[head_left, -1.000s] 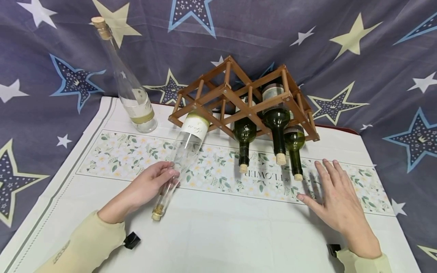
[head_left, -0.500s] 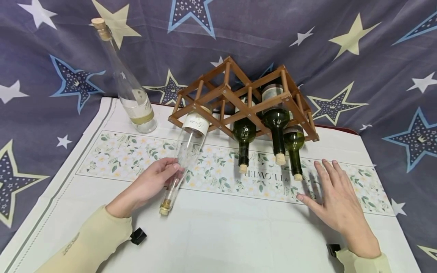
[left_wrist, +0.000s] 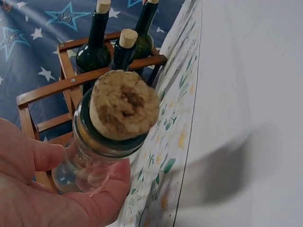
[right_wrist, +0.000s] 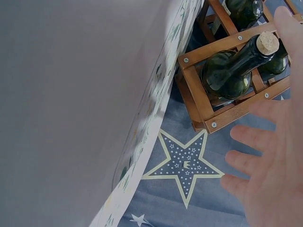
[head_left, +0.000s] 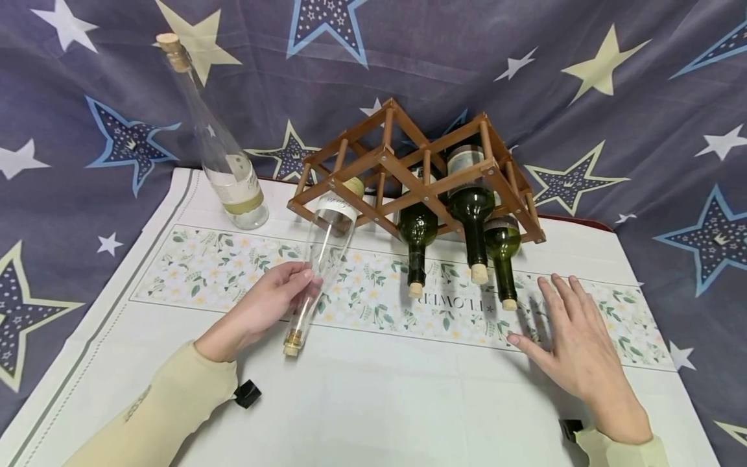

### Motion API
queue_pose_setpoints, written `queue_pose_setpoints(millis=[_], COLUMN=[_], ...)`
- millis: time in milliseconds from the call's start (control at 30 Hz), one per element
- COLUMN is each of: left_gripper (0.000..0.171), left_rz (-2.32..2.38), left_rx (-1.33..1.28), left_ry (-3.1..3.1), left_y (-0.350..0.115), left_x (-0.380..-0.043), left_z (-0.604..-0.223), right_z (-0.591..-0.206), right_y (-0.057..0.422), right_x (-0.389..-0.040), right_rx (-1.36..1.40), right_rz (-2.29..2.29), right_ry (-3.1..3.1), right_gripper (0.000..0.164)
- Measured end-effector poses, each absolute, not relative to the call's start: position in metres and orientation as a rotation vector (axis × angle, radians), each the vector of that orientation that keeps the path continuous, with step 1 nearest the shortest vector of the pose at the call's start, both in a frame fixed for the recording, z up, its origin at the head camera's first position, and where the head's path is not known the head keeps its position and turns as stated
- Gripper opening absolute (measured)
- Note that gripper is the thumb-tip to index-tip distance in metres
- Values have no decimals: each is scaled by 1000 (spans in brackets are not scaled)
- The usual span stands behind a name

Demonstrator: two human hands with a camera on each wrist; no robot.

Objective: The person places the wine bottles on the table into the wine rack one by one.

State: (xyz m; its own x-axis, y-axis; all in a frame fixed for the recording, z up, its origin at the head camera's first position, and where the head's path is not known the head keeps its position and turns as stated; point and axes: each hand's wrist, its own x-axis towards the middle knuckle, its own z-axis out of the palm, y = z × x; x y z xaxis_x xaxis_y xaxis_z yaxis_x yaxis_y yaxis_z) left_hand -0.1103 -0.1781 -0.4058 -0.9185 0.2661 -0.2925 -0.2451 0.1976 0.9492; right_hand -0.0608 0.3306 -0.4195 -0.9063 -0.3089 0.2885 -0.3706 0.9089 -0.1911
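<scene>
My left hand [head_left: 271,301] grips a clear glass bottle [head_left: 328,250] by its neck, thumb and fingers curled round it. The bottle's cork [left_wrist: 125,105] points toward me and fills the middle of the left wrist view. Its labelled base end sits inside a lower left opening of the wooden wine rack [head_left: 385,155]. My right hand [head_left: 578,337] is spread with straight fingers over the right part of the table, holding nothing. Nearest to it is a small green bottle [head_left: 505,259] lying in the rack, neck outward.
Two more corked green bottles [head_left: 417,227] lie in the rack, necks toward me. A clear corked bottle [head_left: 227,168] stands upright at the back left. A floral runner [head_left: 373,292] crosses the white table [head_left: 408,402], with a star-patterned curtain [head_left: 443,45] behind.
My left hand has moved forward and right, sliding the clear bottle deeper into the rack; less of its label shows in front. My right hand has stayed in place.
</scene>
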Motion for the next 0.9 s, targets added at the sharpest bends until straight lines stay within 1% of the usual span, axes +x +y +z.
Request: queue_pose_setpoints(millis=[133, 467, 900], left_gripper=[47, 53, 51], left_rz=[1769, 1749, 1813], left_rx=[21, -5, -50], left_ry=[2108, 2139, 2116], left_y=[-176, -171, -163], left_x=[-115, -125, -140], left_z=[-407, -404, -403], right_z=[-419, -419, -419], right_y=[331, 331, 332], right_x=[-61, -60, -60], right_rx=[507, 500, 490], right_rz=[359, 355, 355], right_ry=[-2822, -2825, -2829], right_gripper=[107, 108, 108])
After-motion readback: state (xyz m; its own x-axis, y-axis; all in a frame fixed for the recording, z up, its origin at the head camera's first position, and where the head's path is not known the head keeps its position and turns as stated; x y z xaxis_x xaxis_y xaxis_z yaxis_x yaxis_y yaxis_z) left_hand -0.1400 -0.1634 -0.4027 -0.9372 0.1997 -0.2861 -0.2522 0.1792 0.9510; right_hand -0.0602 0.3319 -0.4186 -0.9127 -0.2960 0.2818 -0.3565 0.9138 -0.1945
